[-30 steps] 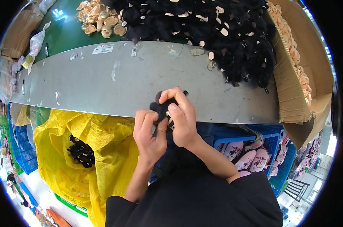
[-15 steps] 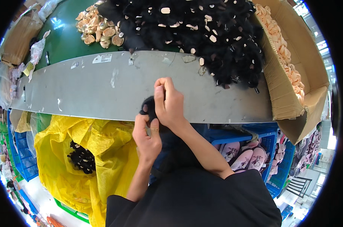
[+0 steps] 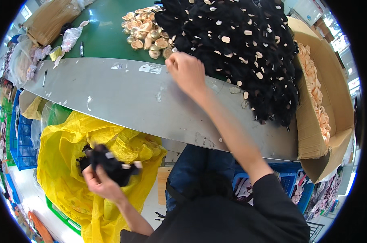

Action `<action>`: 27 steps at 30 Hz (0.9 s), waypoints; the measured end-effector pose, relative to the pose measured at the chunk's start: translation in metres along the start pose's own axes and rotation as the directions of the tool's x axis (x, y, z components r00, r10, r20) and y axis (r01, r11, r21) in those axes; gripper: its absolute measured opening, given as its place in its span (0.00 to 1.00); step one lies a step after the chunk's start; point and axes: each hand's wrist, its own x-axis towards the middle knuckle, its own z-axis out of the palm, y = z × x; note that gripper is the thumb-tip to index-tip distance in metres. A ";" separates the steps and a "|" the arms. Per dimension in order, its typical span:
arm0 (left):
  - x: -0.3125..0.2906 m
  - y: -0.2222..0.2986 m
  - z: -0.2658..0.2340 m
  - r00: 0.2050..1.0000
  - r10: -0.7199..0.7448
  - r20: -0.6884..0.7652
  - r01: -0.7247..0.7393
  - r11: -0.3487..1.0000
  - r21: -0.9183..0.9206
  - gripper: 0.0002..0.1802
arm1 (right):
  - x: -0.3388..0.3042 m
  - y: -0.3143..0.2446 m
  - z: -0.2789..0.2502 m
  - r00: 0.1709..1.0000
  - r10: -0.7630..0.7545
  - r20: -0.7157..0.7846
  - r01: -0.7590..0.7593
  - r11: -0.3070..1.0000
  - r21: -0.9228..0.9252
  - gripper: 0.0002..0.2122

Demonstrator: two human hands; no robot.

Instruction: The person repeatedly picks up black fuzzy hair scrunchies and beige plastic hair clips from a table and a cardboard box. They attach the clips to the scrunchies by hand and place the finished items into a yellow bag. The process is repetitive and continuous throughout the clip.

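Observation:
Over the open yellow bag (image 3: 66,194), my left hand (image 3: 99,183) grips a black fluffy piece (image 3: 112,166) with pale tabs on it, slightly smeared by motion. Similar black stuff lies behind it inside the bag. My right hand (image 3: 187,72) reaches across the grey metal table edge (image 3: 123,95), its fingers curled; whatever lies between them is hidden. The fingertips are beside a heap of gold and beige cup-shaped pieces (image 3: 145,30) and the near left edge of a large black fluffy pile (image 3: 232,44) dotted with pale ovals.
A cardboard box (image 3: 337,105) holding stacked peach-coloured pieces stands at the right end of the table. Blue crates (image 3: 25,146) stand low on the left, and more are under the table at right. A marker (image 3: 82,49) and crumpled plastic (image 3: 71,38) lie on the green surface.
My hands have parted. The left carried the black piece down and left over the yellow bag; the right moved up to the heap's edge. The view has turned and shifted.

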 end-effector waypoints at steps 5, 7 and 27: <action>0.013 -0.062 -0.072 0.960 0.009 -0.278 0.042 0.983 0.177 0.08 | 0.071 0.054 0.034 0.946 -0.049 0.321 0.126 0.966 -0.224 0.14; 0.006 -0.067 -0.076 0.967 -0.054 -0.250 0.070 0.996 0.053 0.08 | 0.073 0.058 0.047 0.935 -0.114 0.335 0.222 0.927 -0.303 0.15; -0.074 0.033 0.066 0.767 0.042 0.640 0.341 0.819 -0.462 0.08 | -0.078 0.088 -0.141 0.715 0.487 0.501 -0.412 -0.284 0.866 0.11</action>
